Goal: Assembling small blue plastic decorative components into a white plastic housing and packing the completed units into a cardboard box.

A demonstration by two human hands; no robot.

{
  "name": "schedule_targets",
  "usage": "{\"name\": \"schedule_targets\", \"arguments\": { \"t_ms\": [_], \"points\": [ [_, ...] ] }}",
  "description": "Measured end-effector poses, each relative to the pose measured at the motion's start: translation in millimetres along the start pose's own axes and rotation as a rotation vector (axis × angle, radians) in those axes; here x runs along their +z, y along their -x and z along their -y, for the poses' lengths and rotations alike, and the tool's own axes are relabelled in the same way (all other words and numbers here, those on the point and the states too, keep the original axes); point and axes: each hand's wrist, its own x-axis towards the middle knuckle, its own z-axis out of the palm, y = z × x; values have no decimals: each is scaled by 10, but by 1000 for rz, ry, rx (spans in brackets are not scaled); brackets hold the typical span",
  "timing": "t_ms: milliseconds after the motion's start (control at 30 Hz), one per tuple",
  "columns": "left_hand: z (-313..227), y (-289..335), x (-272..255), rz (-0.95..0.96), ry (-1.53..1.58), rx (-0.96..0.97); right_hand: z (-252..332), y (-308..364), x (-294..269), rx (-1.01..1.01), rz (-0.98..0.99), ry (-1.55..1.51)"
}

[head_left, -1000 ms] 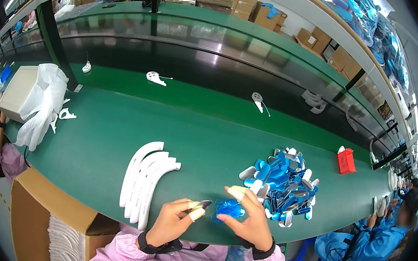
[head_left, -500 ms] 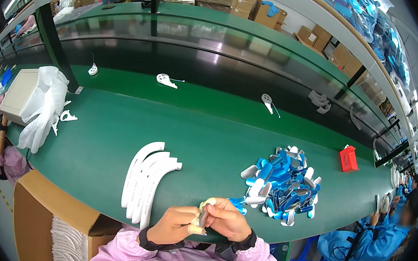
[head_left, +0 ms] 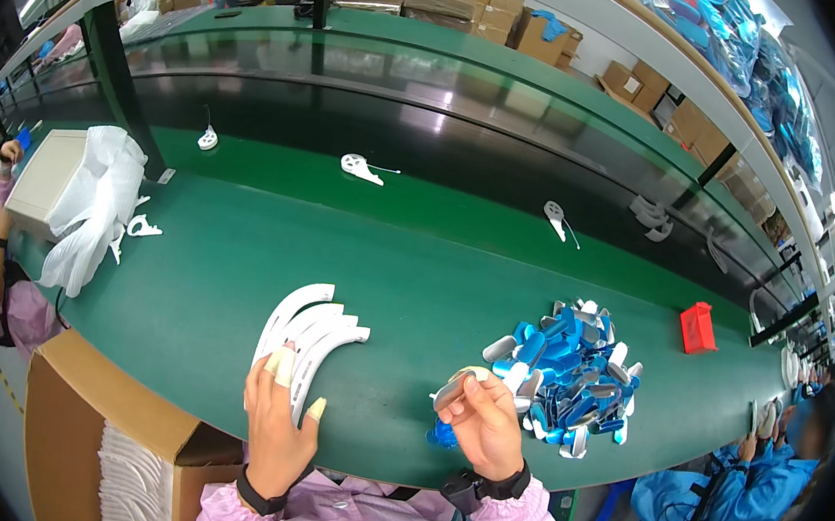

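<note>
My left hand (head_left: pixel 278 426) reaches over several curved white plastic strips (head_left: pixel 323 324), its fingers apart and partly covering them. Pale yellow finger covers sit on some of its fingertips. Whether the fingers touch the strips I cannot tell. Between the thumb and fingers of my right hand (head_left: pixel 488 426) is a small oval grey metallic piece (head_left: pixel 451 389), held up above the table edge. Crumpled blue film (head_left: pixel 441 434) lies just beside that hand. To its right is a heap of similar oval pieces (head_left: pixel 577 376), many covered in blue film.
A red bin (head_left: pixel 698 329) stands at the right. White parts with thin stems (head_left: pixel 362 168) lie along the conveyor. A grey crate (head_left: pixel 43 179) with white wrapping is at the left, above a cardboard box (head_left: pixel 114 382) of white strips. Co-workers sit on both sides.
My hands were together on the oval piece. My left hand has let go and moved left to the curved strips; my right hand has moved right, keeping the piece.
</note>
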Motion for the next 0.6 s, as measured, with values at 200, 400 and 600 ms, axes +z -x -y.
{"name": "schedule_targets", "arguments": {
  "t_ms": [200,400,600],
  "points": [
    [136,165,88,99,-212,149,126,-8,69,-102,-109,442],
    [187,207,105,68,-81,52,165,-52,123,-100,16,645],
    [19,4,-60,9,393,5,177,-97,318,-47,134,621]
  ]
}}
